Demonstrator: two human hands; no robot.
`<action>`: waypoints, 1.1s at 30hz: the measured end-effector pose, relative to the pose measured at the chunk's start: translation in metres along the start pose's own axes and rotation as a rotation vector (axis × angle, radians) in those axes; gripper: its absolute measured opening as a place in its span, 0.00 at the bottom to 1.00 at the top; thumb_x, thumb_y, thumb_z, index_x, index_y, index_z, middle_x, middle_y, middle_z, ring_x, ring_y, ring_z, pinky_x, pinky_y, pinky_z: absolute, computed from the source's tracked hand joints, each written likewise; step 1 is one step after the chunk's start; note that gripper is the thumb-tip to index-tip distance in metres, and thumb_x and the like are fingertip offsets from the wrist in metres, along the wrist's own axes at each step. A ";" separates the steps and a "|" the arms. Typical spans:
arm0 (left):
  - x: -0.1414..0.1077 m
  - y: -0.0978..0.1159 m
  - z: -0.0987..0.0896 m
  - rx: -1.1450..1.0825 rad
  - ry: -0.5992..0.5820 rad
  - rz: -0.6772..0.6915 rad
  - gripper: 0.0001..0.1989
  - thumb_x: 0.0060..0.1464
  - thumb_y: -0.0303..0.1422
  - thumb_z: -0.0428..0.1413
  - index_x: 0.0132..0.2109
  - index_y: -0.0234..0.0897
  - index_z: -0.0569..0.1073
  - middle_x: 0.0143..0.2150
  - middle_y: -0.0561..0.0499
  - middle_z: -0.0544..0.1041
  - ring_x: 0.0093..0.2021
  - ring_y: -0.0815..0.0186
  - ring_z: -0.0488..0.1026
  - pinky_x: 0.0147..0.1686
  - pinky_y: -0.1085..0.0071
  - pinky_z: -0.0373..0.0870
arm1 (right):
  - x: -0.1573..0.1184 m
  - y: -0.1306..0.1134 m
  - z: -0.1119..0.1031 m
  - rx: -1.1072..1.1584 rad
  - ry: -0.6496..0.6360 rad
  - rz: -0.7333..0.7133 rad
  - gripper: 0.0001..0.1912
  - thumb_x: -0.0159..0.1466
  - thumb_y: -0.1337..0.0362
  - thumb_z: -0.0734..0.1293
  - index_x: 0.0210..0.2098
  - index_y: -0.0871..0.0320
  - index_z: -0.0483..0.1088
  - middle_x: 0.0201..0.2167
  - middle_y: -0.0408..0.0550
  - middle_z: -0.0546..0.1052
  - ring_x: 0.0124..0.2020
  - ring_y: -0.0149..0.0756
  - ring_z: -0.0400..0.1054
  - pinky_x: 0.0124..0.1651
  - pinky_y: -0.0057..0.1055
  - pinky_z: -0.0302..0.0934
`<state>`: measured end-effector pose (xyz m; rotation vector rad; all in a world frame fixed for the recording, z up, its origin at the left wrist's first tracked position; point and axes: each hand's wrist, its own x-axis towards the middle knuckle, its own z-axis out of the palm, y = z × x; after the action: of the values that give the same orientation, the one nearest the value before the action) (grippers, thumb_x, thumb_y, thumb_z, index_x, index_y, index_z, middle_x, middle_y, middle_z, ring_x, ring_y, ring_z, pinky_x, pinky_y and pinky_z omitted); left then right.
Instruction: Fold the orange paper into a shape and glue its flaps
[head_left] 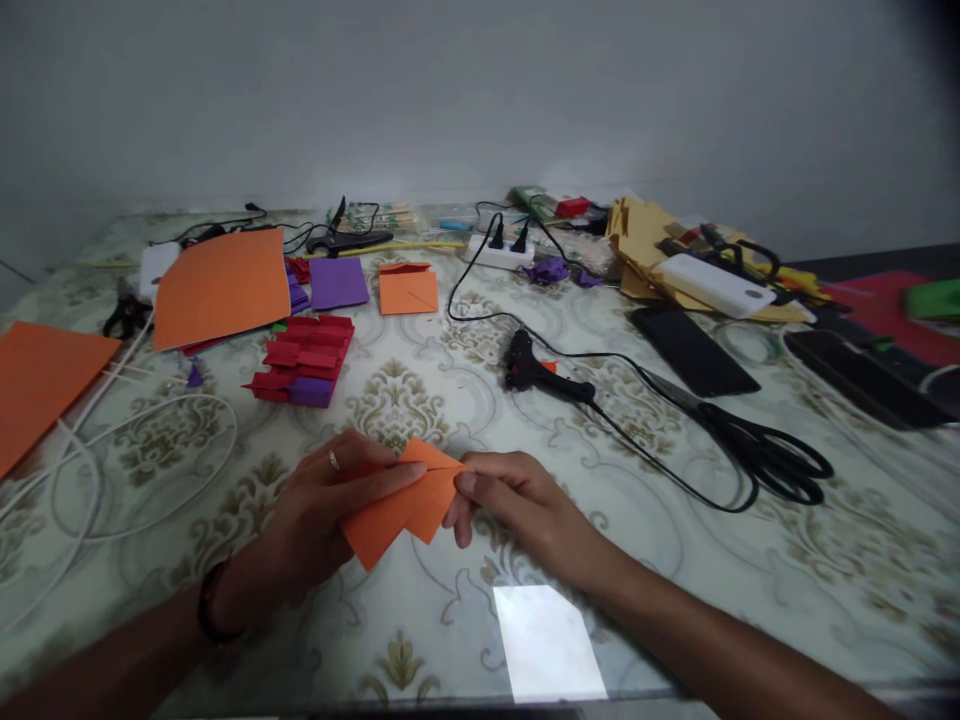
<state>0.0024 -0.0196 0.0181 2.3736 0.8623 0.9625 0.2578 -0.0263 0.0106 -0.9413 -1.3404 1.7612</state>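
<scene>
A folded piece of orange paper (405,500) is held between my two hands, above the front of the table. My left hand (341,490), with a ring on one finger, grips its left part, thumb on top and fingers behind. At the paper's right corner, my right hand (510,495) pinches a folded tip between thumb and forefinger. Beyond my hands lie a red folded-paper piece (311,350) with a purple part, a purple paper square (339,283) and an orange folded square (409,290).
A black glue gun (547,370) with its cord lies right of centre, near black-handled scissors (765,440) and a dark phone (694,350). Behind stands a white power strip (500,250). Orange sheets (225,290) and a white cable (97,480) are at left.
</scene>
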 end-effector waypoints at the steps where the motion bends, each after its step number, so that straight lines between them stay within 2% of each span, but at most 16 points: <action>1: 0.000 0.001 0.000 0.015 -0.004 0.010 0.18 0.72 0.31 0.55 0.65 0.50 0.75 0.50 0.46 0.80 0.46 0.60 0.77 0.45 0.62 0.76 | 0.000 0.000 0.000 0.018 -0.002 0.003 0.21 0.71 0.52 0.68 0.28 0.59 0.79 0.26 0.48 0.82 0.25 0.32 0.74 0.33 0.30 0.66; 8: 0.004 0.004 -0.001 0.049 -0.006 0.092 0.18 0.72 0.30 0.54 0.65 0.46 0.73 0.51 0.46 0.80 0.47 0.61 0.76 0.46 0.61 0.76 | 0.000 0.002 0.000 0.090 -0.014 0.012 0.19 0.69 0.54 0.68 0.27 0.59 0.78 0.24 0.48 0.81 0.23 0.32 0.73 0.31 0.31 0.65; 12: 0.003 0.002 0.001 0.138 0.031 0.018 0.22 0.67 0.20 0.55 0.60 0.49 0.77 0.55 0.46 0.75 0.54 0.59 0.77 0.49 0.62 0.79 | 0.000 -0.004 -0.003 -0.201 0.019 -0.057 0.20 0.72 0.56 0.65 0.28 0.59 0.77 0.23 0.47 0.79 0.25 0.33 0.72 0.32 0.29 0.63; 14: 0.003 0.000 0.003 0.146 0.038 0.002 0.23 0.64 0.18 0.55 0.58 0.48 0.78 0.56 0.45 0.74 0.53 0.59 0.78 0.47 0.63 0.81 | -0.001 -0.007 -0.003 -0.359 0.032 -0.091 0.21 0.73 0.57 0.63 0.28 0.59 0.76 0.23 0.46 0.79 0.26 0.32 0.71 0.32 0.29 0.61; 17: 0.004 -0.001 0.005 0.130 0.017 -0.006 0.21 0.64 0.18 0.55 0.57 0.45 0.77 0.53 0.46 0.74 0.49 0.61 0.79 0.47 0.64 0.82 | 0.000 -0.008 -0.002 -0.485 0.040 -0.119 0.21 0.74 0.58 0.62 0.27 0.58 0.74 0.22 0.45 0.78 0.24 0.31 0.69 0.30 0.28 0.59; 20: 0.005 0.000 0.006 0.077 -0.026 -0.028 0.17 0.65 0.24 0.58 0.58 0.43 0.76 0.53 0.46 0.75 0.52 0.60 0.78 0.53 0.61 0.80 | 0.001 -0.006 -0.001 -0.546 0.051 -0.147 0.21 0.74 0.59 0.62 0.26 0.58 0.72 0.21 0.43 0.76 0.23 0.29 0.66 0.28 0.27 0.57; 23: 0.005 0.001 0.006 -0.009 -0.065 -0.061 0.18 0.64 0.27 0.60 0.59 0.42 0.75 0.55 0.44 0.75 0.55 0.58 0.77 0.56 0.62 0.78 | 0.002 -0.006 -0.003 -0.515 0.057 -0.132 0.22 0.75 0.58 0.62 0.26 0.58 0.72 0.21 0.43 0.76 0.23 0.29 0.66 0.30 0.27 0.58; 26: 0.007 0.002 0.006 -0.078 -0.098 -0.145 0.12 0.67 0.26 0.56 0.55 0.40 0.77 0.50 0.46 0.79 0.50 0.61 0.78 0.50 0.66 0.77 | 0.001 -0.007 -0.003 -0.423 0.033 -0.080 0.23 0.76 0.56 0.61 0.27 0.58 0.73 0.22 0.44 0.77 0.25 0.31 0.69 0.31 0.28 0.60; 28: 0.008 0.003 0.006 -0.100 -0.162 -0.293 0.09 0.70 0.28 0.53 0.48 0.38 0.78 0.43 0.48 0.81 0.43 0.63 0.78 0.45 0.67 0.75 | 0.000 -0.007 -0.003 -0.357 0.037 -0.071 0.20 0.76 0.55 0.61 0.32 0.58 0.74 0.24 0.44 0.76 0.26 0.31 0.70 0.32 0.29 0.62; 30: 0.010 0.005 0.005 -0.110 -0.210 -0.422 0.10 0.70 0.30 0.51 0.43 0.36 0.77 0.37 0.51 0.80 0.37 0.65 0.75 0.40 0.69 0.73 | 0.000 -0.007 -0.002 -0.305 0.098 -0.116 0.10 0.75 0.58 0.64 0.44 0.56 0.75 0.29 0.43 0.76 0.27 0.31 0.72 0.32 0.29 0.65; 31: 0.010 0.005 0.004 -0.109 -0.221 -0.464 0.10 0.70 0.30 0.51 0.41 0.36 0.76 0.35 0.52 0.79 0.35 0.66 0.74 0.38 0.69 0.71 | -0.001 -0.006 -0.002 -0.304 0.136 -0.166 0.09 0.74 0.60 0.66 0.51 0.55 0.73 0.32 0.43 0.76 0.27 0.31 0.72 0.32 0.29 0.66; 33: 0.011 0.006 0.003 -0.110 -0.231 -0.499 0.10 0.69 0.31 0.51 0.38 0.36 0.75 0.33 0.54 0.77 0.33 0.67 0.72 0.36 0.71 0.69 | -0.001 -0.005 -0.002 -0.383 0.174 -0.315 0.16 0.71 0.65 0.69 0.57 0.52 0.71 0.37 0.44 0.76 0.30 0.31 0.72 0.34 0.29 0.68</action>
<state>0.0132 -0.0168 0.0253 1.9814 1.1934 0.5105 0.2606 -0.0250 0.0154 -0.9946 -1.6404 1.1831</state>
